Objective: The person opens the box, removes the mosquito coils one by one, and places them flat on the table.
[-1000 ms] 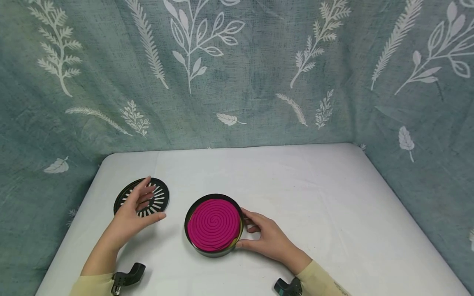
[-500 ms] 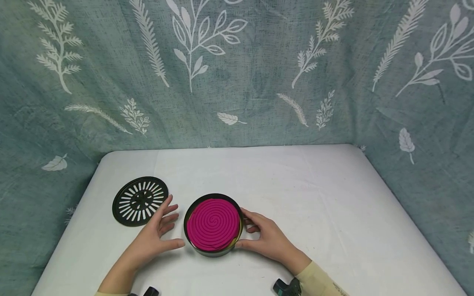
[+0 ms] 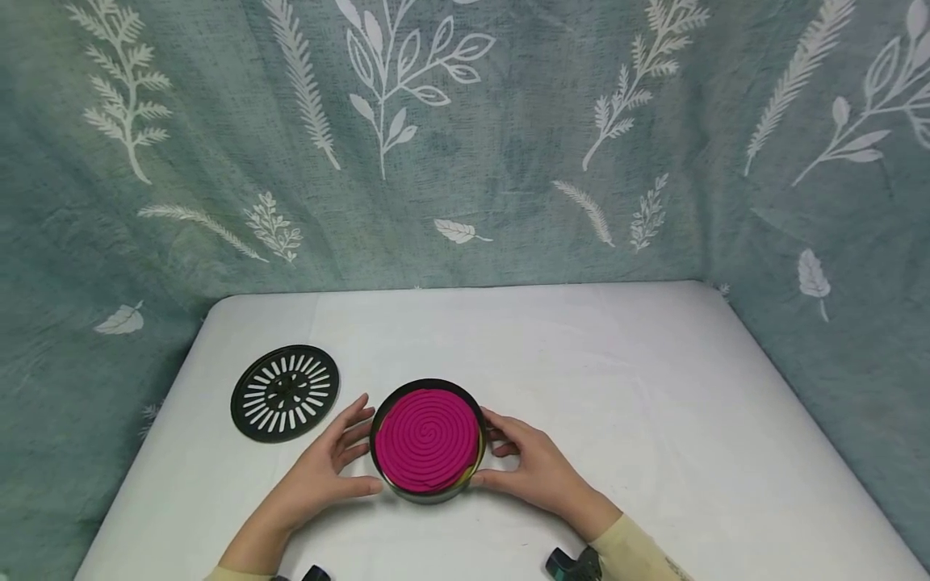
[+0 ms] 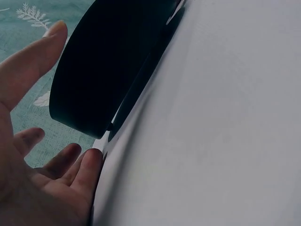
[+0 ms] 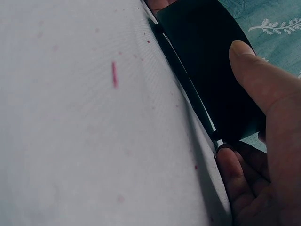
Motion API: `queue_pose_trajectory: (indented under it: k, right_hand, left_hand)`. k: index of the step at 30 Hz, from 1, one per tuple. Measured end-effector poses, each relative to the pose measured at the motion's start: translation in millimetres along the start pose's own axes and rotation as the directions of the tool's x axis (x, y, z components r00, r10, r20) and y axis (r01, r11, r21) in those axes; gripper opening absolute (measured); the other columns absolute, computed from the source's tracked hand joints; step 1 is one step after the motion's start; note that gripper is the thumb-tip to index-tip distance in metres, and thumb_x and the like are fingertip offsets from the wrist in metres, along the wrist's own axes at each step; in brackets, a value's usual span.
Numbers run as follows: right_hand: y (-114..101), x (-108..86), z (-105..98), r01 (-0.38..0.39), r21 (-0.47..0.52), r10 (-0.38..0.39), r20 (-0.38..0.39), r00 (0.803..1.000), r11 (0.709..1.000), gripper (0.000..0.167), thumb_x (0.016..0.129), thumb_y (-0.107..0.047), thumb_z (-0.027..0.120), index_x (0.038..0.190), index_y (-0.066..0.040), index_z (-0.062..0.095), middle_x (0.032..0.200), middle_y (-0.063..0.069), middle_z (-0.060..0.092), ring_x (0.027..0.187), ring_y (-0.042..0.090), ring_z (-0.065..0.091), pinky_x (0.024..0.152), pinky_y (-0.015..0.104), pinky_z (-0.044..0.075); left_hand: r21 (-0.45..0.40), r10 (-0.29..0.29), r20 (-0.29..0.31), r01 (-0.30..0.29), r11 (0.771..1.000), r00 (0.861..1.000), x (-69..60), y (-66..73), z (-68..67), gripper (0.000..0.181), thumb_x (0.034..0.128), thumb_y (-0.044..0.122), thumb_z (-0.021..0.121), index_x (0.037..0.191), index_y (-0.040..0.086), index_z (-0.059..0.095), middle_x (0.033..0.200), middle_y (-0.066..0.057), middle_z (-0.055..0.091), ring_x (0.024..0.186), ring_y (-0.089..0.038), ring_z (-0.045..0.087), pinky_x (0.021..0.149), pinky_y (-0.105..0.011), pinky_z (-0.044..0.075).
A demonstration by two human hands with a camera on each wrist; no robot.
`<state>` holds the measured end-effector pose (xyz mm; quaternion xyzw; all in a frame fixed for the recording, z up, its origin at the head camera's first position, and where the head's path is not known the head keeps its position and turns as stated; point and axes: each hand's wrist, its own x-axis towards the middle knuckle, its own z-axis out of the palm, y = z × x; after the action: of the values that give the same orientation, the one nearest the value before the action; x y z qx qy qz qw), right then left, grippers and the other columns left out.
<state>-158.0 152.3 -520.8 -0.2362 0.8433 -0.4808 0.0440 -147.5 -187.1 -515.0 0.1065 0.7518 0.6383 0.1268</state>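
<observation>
A round black tin (image 3: 392, 484) stands on the table with magenta mosquito coils (image 3: 427, 440) filling its top. My right hand (image 3: 534, 464) holds the tin's right side, thumb in front and fingers behind; the right wrist view shows the thumb (image 5: 242, 49) on the dark wall. Around the left side my left hand (image 3: 323, 468) spreads its thumb and fingers, close to the wall. In the left wrist view a gap shows between those fingers and the tin (image 4: 103, 70); whether the thumb touches is unclear. Further left lies a slotted black lid (image 3: 286, 393).
The white table (image 3: 617, 387) has a rounded far edge, with a green leaf-patterned cloth (image 3: 508, 121) hanging behind and beside it. Small magenta specks and a short magenta sliver (image 5: 114, 74) lie on the tabletop in the right wrist view.
My left hand has moved from over the slotted lid, rightward and nearer, to the tin's left side, uncovering the lid. The right hand has stayed on the tin.
</observation>
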Motion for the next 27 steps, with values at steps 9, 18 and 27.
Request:
queue_pose_trajectory:
  k: [9, 18, 27]
  right_hand:
    - [0.8, -0.6, 0.0, -0.009, -0.007, 0.009, 0.003, 1.0, 1.0, 0.093, 0.073, -0.05, 0.084, 0.15, -0.021, 0.043, 0.135, -0.008, 0.056, 0.102, 0.008, 0.063, 0.089, 0.023, 0.058]
    - [0.0, 0.9, -0.4, -0.012, 0.005, 0.012, -0.002, 1.0, 1.0, 0.093, 0.072, -0.049, 0.085, 0.15, -0.019, 0.044, 0.131, -0.01, 0.058, 0.108, 0.009, 0.061, 0.089, 0.023, 0.058]
    - [0.4, -0.5, 0.1, 0.007, 0.012, -0.007, 0.007, 1.0, 1.0, 0.09, 0.074, -0.048, 0.084, 0.149, -0.018, 0.044, 0.137, -0.008, 0.055, 0.111, 0.011, 0.06, 0.089, 0.024, 0.058]
  left_hand:
    - [0.013, 0.01, -0.006, -0.01, 1.0, 1.0, -0.2, 2.4, 9.0, 0.117, 0.0629, 0.013, 0.094, 0.157, 0.019, 0.026, 0.156, -0.007, 0.033, 0.14, -0.027, 0.037, 0.109, -0.024, 0.042]
    - [0.041, 0.01, -0.024, -0.009, 0.999, 1.0, 1.2, 1.3, 12.0, 0.113, 0.0619, 0.024, 0.096, 0.155, 0.019, 0.032, 0.157, -0.001, 0.032, 0.14, -0.023, 0.037, 0.11, -0.023, 0.041]
    - [0.054, 0.008, -0.033, -0.007, 0.999, 0.999, 0.7, -0.2, 11.6, 0.109, 0.0607, 0.026, 0.096, 0.152, 0.023, 0.037, 0.154, 0.0, 0.036, 0.139, -0.023, 0.039, 0.109, -0.023, 0.041]
